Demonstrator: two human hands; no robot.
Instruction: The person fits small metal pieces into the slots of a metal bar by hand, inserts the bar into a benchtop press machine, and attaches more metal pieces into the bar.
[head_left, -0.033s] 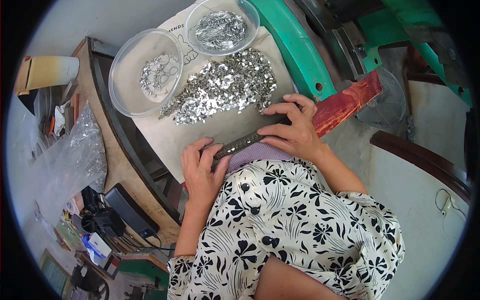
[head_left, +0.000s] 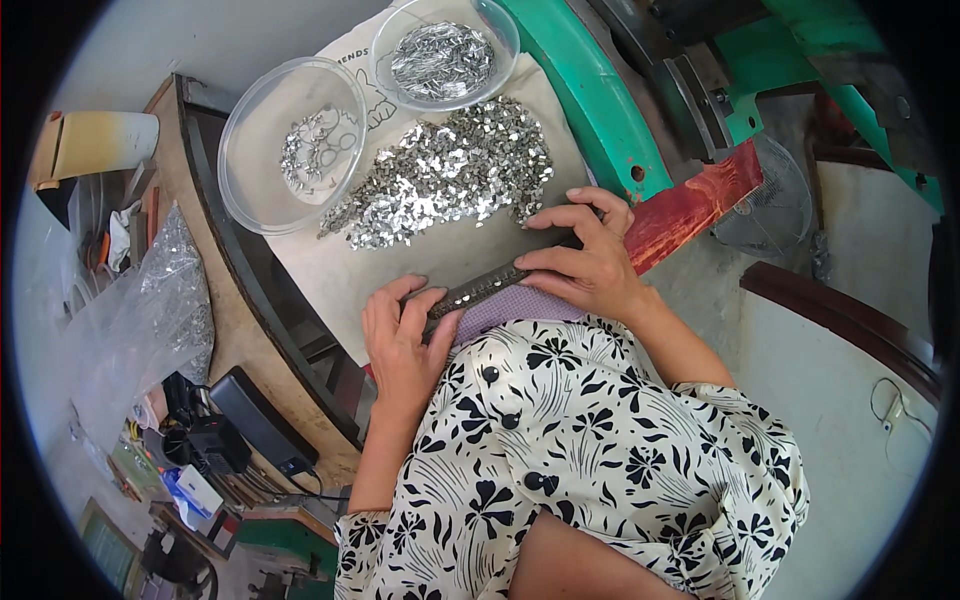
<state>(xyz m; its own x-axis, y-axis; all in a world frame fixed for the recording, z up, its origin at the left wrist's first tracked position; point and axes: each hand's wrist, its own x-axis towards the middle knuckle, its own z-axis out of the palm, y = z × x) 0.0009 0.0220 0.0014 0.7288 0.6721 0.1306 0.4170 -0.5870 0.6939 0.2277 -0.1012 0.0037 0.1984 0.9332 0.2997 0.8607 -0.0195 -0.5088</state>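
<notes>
**Two hands on a dark bar beside a heap of small metal parts**

A person in a black-and-white flowered top holds a long dark bar (head_left: pixel 490 285) at the near edge of a pale sheet (head_left: pixel 330 270) spread over the tabletop (head_left: pixel 235 330). The left hand (head_left: pixel 400 340) grips the bar's near end, its fingers (head_left: pixel 415 300) curled together over it. The right hand (head_left: pixel 585 260) presses on the far end, fingers (head_left: pixel 560 215) bent and close together, their tips down on the bar and the sheet. Just beyond the right hand lies a broad heap of small shiny metal pieces (head_left: pixel 450 170), spread loose on the sheet. Two clear round plastic bowls stand at the far side: the larger bowl (head_left: pixel 290 145), to the left, holds a few metal rings and bits; the smaller bowl (head_left: pixel 445 55) holds a mound of slender silver pieces. A green machine frame (head_left: pixel 600 110) curves past on the right, with a red-painted block (head_left: pixel 700 200) just beside the right hand. A clear plastic bag (head_left: pixel 150 310) lies to the left of the tabletop.
</notes>
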